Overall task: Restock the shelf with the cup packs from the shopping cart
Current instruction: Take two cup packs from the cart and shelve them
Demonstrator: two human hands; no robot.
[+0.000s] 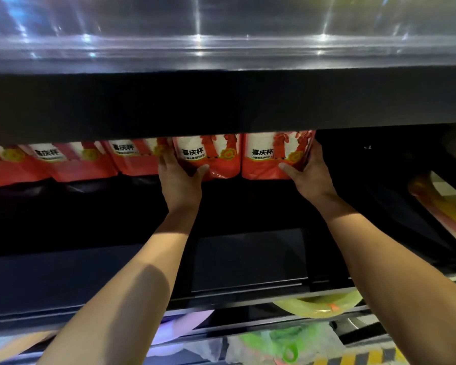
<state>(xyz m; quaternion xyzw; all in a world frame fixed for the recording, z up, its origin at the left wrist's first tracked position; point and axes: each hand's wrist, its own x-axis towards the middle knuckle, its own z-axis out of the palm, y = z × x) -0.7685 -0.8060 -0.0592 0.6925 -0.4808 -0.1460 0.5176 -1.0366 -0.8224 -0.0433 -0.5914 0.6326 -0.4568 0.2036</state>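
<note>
From the left, I see a row of red cup packs [71, 164] already standing on the shelf [221, 101], tucked under its dark front edge. Next comes my left hand [179, 177], fingers clamped around the left side of one upright pack [208, 156], thumb across its front. Just beside it stands a second pack [271, 156], and my right hand [308, 175] grips its right edge the same way. Both packs sit beyond my fingers, long axes upright, touching each other. I judge the coming push goes straight away from me, deeper onto the shelf.
</note>
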